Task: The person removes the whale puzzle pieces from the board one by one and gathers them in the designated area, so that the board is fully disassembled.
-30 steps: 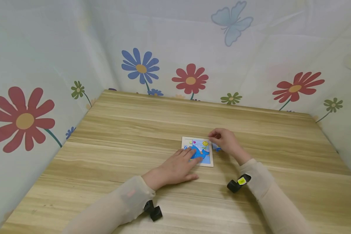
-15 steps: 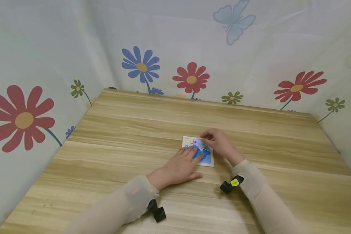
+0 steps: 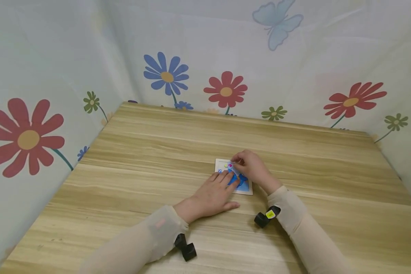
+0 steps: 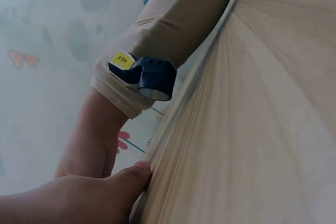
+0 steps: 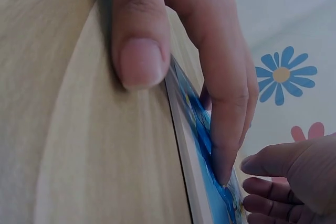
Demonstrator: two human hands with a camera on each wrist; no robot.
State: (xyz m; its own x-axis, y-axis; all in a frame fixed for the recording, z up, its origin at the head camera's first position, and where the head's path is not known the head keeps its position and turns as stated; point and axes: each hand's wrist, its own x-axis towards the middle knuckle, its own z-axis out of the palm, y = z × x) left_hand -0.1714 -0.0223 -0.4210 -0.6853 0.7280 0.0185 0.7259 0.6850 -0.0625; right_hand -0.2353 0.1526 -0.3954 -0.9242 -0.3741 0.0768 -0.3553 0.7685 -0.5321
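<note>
A small square picture puzzle (image 3: pixel 244 188) with a blue whale on a pale frame lies mid-table. Across its lower left, my left hand (image 3: pixel 210 194) lies flat, fingers spread and pressing on the picture; its thumb rests on the wood. Over the upper right part, my right hand (image 3: pixel 255 167) curls its thumb and fingers together in a pinch around a puzzle piece, mostly hidden by the fingers. In the right wrist view the left hand (image 5: pixel 210 51) presses a fingertip on the puzzle (image 5: pixel 210 182), while the right hand (image 5: pixel 310 177) comes in from the right, close to the surface.
The wooden table (image 3: pixel 140 152) spreads around the puzzle. A white cloth with printed flowers (image 3: pixel 226 91) hangs behind and at both sides. Black wrist cameras (image 3: pixel 186 247) sit under both sleeves, low over the tabletop.
My right hand has moved left from beside the puzzle to over its upper right part, bringing the blue piece seen below its fingers. My left hand has stayed on the puzzle.
</note>
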